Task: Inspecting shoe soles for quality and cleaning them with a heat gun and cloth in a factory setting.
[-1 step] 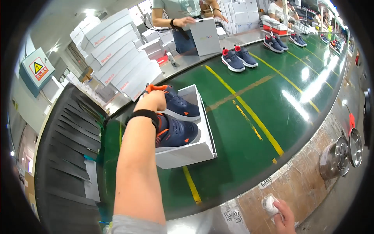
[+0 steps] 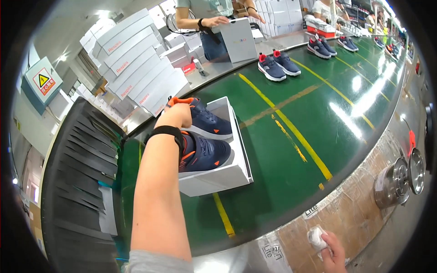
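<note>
An open white shoebox [image 2: 216, 182] rests on the green conveyor belt [image 2: 277, 191], left of the middle. In it lie two navy shoes with orange lining, a far shoe [image 2: 210, 122] and a near shoe [image 2: 210, 154]. My left hand [image 2: 178, 117], a black band at its wrist, is closed at the heel of the far shoe; its fingertips are hidden. Lower right, over the brown taped edge, my right hand [image 2: 334, 251] grips a crumpled white wad [image 2: 315, 237], perhaps cloth or paper.
Across the belt, a co-worker's hands [image 2: 216, 22] touch a grey-white box [image 2: 237, 41]. Navy shoes [image 2: 278, 66] stand in pairs along the belt. White boxes [image 2: 127, 59] are stacked at far left, beyond black strip curtains [image 2: 75, 177]. A lidded metal pot [image 2: 390, 184] is at right.
</note>
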A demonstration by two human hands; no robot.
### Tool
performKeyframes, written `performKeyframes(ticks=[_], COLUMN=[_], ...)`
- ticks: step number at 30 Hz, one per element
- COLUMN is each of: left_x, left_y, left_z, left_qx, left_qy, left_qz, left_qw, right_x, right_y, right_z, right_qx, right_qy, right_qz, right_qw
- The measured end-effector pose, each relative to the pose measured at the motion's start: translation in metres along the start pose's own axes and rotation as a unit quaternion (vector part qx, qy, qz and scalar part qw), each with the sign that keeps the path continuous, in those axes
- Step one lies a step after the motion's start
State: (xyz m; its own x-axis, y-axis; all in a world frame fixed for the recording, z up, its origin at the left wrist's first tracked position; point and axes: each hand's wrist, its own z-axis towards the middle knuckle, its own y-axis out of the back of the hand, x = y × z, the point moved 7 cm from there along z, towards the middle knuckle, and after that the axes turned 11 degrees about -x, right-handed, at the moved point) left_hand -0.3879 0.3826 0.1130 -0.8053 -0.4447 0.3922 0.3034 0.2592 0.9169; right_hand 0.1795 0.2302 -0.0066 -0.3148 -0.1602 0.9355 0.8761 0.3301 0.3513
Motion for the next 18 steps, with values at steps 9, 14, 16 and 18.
performKeyframes(ticks=[9,14,16,18], left_x=[-0.012,0.007,-0.01,-0.013], left_y=[0.061,0.156,0.171,0.151], left_z=[-0.063,-0.19,-0.242,-0.272], left_qx=[-0.242,-0.507,-0.533,-0.448], left_qy=[0.013,-0.052,-0.077,-0.053], left_qz=[0.09,-0.006,-0.054,-0.331], left_qw=[0.966,0.86,0.841,0.829], right_x=[0.03,0.048,0.054,0.057], right_y=[0.017,0.034,0.037,0.039], right_z=[-0.028,-0.056,-0.068,-0.074], right_qx=[-0.071,-0.107,-0.119,-0.126], right_qy=[0.009,0.058,0.067,0.091], right_qz=[0.038,0.048,0.056,0.059], right_qw=[0.997,0.991,0.989,0.986])
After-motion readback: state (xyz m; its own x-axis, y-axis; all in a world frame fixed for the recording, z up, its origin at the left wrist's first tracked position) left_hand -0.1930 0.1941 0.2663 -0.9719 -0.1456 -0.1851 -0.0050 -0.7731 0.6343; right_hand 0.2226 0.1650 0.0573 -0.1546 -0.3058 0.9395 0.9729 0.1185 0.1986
